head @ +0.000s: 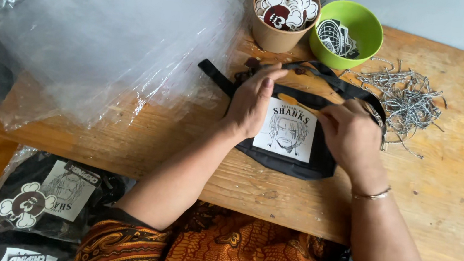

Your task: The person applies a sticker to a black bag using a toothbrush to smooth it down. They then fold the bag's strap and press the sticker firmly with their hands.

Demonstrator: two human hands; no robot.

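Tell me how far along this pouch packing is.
Done: bagged pouches lie at lower left. In hand: left hand and right hand press a black pouch with a white printed patch. Left: clear bags, stickers in the paper cup, ball chains unused.

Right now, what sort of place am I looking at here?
Probably a small home packing bench for merchandise: a wooden table with a stack of clear bags, cups of stickers, ball chains, and both hands on a black pouch.
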